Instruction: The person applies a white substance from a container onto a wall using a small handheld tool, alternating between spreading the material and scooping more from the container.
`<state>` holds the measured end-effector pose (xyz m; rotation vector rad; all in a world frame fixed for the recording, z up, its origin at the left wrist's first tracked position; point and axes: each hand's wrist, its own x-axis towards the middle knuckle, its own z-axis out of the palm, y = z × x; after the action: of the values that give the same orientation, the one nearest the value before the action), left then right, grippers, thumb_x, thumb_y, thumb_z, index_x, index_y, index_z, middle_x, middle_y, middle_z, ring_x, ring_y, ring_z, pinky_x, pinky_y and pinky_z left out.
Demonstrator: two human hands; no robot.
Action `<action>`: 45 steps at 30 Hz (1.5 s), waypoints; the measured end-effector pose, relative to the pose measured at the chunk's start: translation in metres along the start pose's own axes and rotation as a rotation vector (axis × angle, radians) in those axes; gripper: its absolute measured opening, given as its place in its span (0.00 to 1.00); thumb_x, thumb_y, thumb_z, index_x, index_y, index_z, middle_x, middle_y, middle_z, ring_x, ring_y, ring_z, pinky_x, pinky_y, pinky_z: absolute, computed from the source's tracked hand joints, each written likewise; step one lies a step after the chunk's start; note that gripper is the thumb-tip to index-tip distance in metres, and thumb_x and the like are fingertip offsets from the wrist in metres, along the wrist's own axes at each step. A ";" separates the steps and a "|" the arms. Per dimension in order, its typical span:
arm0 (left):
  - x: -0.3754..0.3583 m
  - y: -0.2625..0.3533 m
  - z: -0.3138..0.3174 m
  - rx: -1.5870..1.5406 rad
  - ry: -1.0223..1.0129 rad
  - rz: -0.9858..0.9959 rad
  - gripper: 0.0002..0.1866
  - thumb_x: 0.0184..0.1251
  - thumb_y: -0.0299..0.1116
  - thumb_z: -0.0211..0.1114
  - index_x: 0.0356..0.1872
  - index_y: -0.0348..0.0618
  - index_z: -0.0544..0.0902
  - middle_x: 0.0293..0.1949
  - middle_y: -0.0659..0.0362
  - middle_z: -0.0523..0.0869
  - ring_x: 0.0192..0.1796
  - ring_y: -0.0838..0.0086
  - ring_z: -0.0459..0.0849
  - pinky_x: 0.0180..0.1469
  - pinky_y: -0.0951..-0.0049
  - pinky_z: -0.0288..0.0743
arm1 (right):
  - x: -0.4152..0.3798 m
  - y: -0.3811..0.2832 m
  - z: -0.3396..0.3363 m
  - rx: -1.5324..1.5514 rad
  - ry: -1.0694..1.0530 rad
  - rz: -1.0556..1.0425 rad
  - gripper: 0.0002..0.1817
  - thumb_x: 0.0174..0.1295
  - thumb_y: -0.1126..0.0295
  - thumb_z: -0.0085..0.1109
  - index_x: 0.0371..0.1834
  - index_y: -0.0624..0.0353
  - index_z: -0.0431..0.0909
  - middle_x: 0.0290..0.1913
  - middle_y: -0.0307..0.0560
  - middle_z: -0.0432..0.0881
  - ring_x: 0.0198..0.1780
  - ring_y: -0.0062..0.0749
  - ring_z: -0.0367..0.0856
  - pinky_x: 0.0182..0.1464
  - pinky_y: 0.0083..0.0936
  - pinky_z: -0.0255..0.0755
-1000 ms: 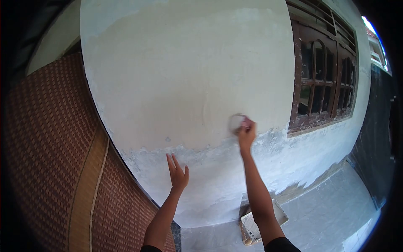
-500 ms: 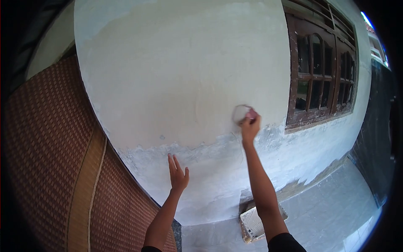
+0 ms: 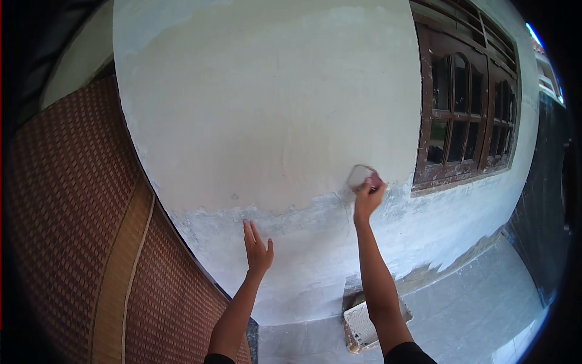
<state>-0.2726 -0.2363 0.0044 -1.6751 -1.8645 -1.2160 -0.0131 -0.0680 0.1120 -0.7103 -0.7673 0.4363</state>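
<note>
Pressed near the wall (image 3: pixel 273 109), my right hand (image 3: pixel 368 199) is closed on a small reddish-brown piece (image 3: pixel 375 181) that looks like sandpaper. A pale patch with a thin dark curved edge shows to its left, slightly smeared by motion. This spot is just above the rough line where the cream wall meets its whitish lower band. Lower and to the left, my left hand (image 3: pixel 258 249) is held open with its fingers pointing up, over or against that whitish band; contact is hard to tell.
A brown wooden window (image 3: pixel 467 109) is set in the wall at right. Woven brown matting (image 3: pixel 66 200) stands along the left. A paint-stained tray (image 3: pixel 362 324) lies on the grey tiled floor (image 3: pixel 461 303), partly behind my right forearm. Something dark stands at far right.
My right hand has moved a little down and to the right along the wall with the reddish-brown piece. The left hand has stayed nearly in place.
</note>
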 end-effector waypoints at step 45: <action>-0.147 0.030 0.083 -0.169 -0.369 -0.109 0.37 0.67 0.39 0.57 0.72 0.36 0.54 0.71 0.41 0.59 0.73 0.43 0.53 0.73 0.50 0.51 | -0.115 0.089 -0.318 0.040 -0.106 0.796 0.16 0.70 0.69 0.54 0.57 0.61 0.67 0.52 0.44 0.74 0.52 0.28 0.75 0.54 0.26 0.72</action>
<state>-0.1868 -0.2669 -0.1410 -2.0269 -2.1406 -1.1985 0.1420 -0.2078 -0.1686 -0.9494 -0.5458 1.2138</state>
